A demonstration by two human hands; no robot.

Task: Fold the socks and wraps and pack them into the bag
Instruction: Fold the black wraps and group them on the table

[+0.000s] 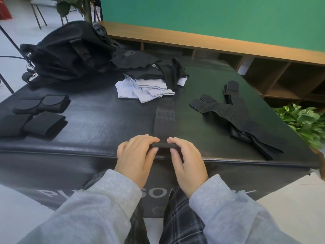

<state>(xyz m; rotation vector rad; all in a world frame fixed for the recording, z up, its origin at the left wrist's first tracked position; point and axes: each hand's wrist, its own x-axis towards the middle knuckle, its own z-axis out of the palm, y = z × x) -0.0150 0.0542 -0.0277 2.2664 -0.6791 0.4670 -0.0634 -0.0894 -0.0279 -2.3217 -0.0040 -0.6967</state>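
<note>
Black padded table [98, 120]: both hands, left hand [135, 155] and right hand [186, 159], are pinching the wrap [164, 124]'s near end; I'd be rolling tight, edges even.

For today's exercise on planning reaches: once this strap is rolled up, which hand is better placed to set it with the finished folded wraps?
Probably the left hand. The folded black wraps lie on the left of the black padded surface, on that hand's side. The right hand would have to cross over. Both now pinch the black perforated strap.
</note>
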